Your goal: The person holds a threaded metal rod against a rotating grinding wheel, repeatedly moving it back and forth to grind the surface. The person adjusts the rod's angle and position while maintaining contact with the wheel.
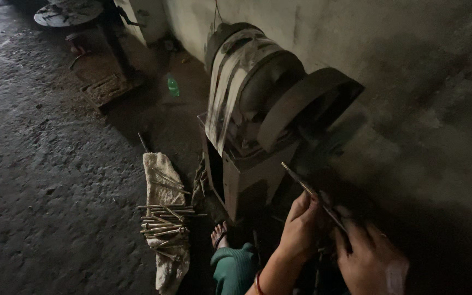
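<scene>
A thin metal rod (308, 187) slants up and left toward the dark grinding wheel (301, 106) of a floor-mounted machine (247, 175). Its tip stands just below the wheel, and contact cannot be told. My left hand (300, 229) pinches the rod near its middle. My right hand (370, 259) grips its lower end. A belt (230, 82) runs over the pulley at the machine's left side.
Several similar metal rods (165, 218) lie piled on a pale cloth (165, 218) on the floor to the left. My sandalled foot (219, 236) and green-clad knee (236, 267) sit beside the machine. A green bottle (173, 86) stands near the wall, and a round stand (68, 13) is far back.
</scene>
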